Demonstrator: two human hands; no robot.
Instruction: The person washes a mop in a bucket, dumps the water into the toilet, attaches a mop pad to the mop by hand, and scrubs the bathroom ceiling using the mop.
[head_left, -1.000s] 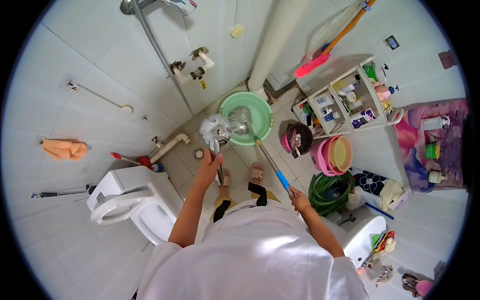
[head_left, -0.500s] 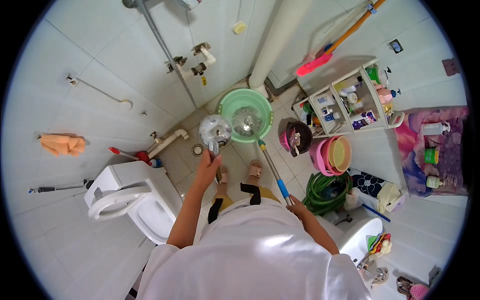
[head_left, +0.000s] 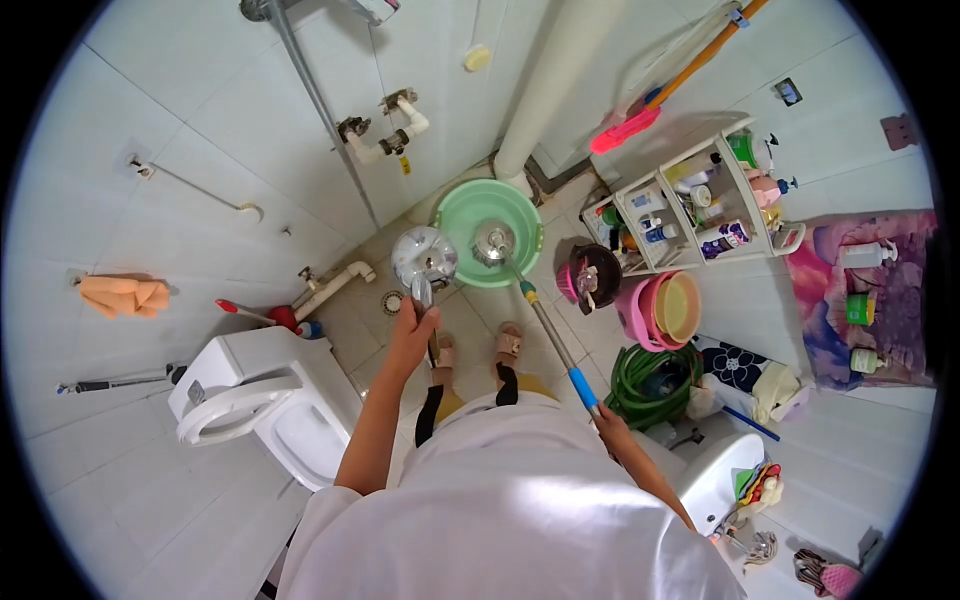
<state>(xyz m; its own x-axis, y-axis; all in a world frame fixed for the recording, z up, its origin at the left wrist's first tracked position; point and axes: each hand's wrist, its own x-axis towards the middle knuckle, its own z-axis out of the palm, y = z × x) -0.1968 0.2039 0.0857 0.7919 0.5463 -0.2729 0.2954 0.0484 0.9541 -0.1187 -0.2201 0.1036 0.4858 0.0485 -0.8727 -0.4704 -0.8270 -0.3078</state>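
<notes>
My left hand (head_left: 411, 335) is wrapped round the handle of a round shower head (head_left: 424, 257), which is held beside the left rim of a light green basin (head_left: 523, 215) on the floor. My right hand (head_left: 612, 430) is closed on a metal pole (head_left: 553, 335) with a blue sleeve. The pole slants up and left, and its round head (head_left: 493, 242) is inside the basin. Whether water is running is hard to make out.
A toilet (head_left: 305, 430) stands at the left. On the right are a dark bin (head_left: 597, 277), stacked basins (head_left: 680, 308), a coiled green hose (head_left: 650, 385), a shelf rack (head_left: 690, 200) and a sink (head_left: 725, 485). A floor drain (head_left: 393, 301) lies below the shower head.
The pole's head has shifted within the basin, and its splayed strands look more gathered. My right hand has moved down and slightly right. The shower head has shifted slightly left.
</notes>
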